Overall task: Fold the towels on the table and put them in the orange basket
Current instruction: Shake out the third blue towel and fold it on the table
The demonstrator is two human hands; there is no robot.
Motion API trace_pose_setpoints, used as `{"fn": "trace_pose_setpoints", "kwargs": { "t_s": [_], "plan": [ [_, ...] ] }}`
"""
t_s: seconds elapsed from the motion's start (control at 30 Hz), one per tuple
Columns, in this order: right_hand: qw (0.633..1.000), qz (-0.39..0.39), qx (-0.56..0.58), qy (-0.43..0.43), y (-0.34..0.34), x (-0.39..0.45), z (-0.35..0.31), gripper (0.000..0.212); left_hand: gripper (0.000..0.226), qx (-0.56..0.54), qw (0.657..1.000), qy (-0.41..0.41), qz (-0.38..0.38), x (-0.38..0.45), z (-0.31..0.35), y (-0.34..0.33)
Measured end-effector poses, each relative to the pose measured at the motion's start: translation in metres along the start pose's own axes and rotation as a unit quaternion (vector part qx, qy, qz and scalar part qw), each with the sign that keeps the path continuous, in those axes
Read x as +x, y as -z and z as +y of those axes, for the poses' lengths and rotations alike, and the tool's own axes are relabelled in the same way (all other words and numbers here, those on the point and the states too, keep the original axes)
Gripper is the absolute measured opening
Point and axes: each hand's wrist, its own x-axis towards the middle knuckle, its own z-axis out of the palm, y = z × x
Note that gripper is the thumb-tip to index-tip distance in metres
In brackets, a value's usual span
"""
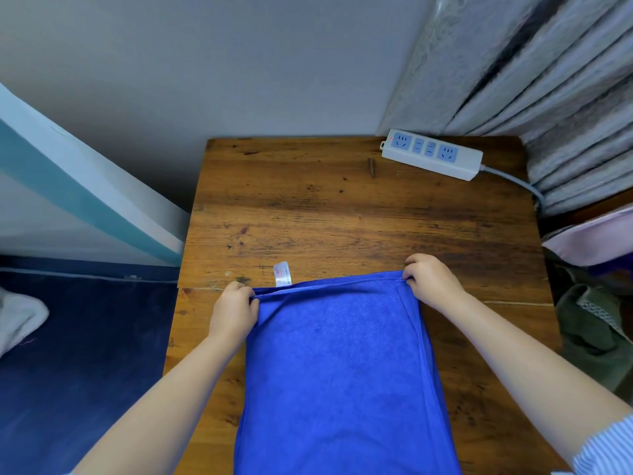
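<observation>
Both hands are on the blue towel (342,365) and it's all about that far edge: the left hand (233,311) pinches the far-left corner, the right hand (430,281) pinches the far-right corner, fingers curled tight onto the hem on each side. The towel lies on the wooden table (342,214), its long axis running from that pinched edge straight back toward the person and off the bottom of the view, so the rest of the cloth sits on the near side of both grips. The right corner is a touch further from the person than the left, so the edge runs slightly skewed; otherwise neither hand has the advantage. My read is a fold along the length, far edge drawn back over the body. A white care tag (283,274) pokes out beyond the towel's far edge, nearer the left hand; there's reddish print on it, too small to read. Beyond the towel, at the table's far-right corner, sits a power strip (432,154). No orange basket is in view.
</observation>
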Motion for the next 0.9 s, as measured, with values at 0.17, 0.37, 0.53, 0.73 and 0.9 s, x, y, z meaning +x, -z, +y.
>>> {"fn": "trace_pose_setpoints", "kwargs": {
  "t_s": [0.17,0.37,0.53,0.73,0.9],
  "plan": [
    [1.000,-0.023,0.013,-0.016,-0.003,0.008,-0.001,0.025,0.016,-0.062,0.997,0.024,0.030,0.000,-0.001,-0.001],
    [0.997,-0.078,0.005,-0.019,0.008,0.012,0.003,0.024,0.026,-0.086,0.994,0.053,0.033,-0.001,-0.005,0.006],
    [0.996,-0.080,0.047,-0.004,0.019,0.008,0.009,0.021,0.036,-0.097,0.992,0.069,0.038,-0.005,-0.013,0.014],
    [0.988,-0.069,0.132,-0.032,0.041,-0.017,0.017,0.012,0.038,-0.098,0.990,0.080,0.058,-0.019,-0.019,0.033],
    [0.990,-0.042,0.135,-0.024,0.057,-0.052,0.017,0.015,0.038,-0.112,0.991,0.036,0.070,-0.035,-0.019,0.051]
  ]
}}
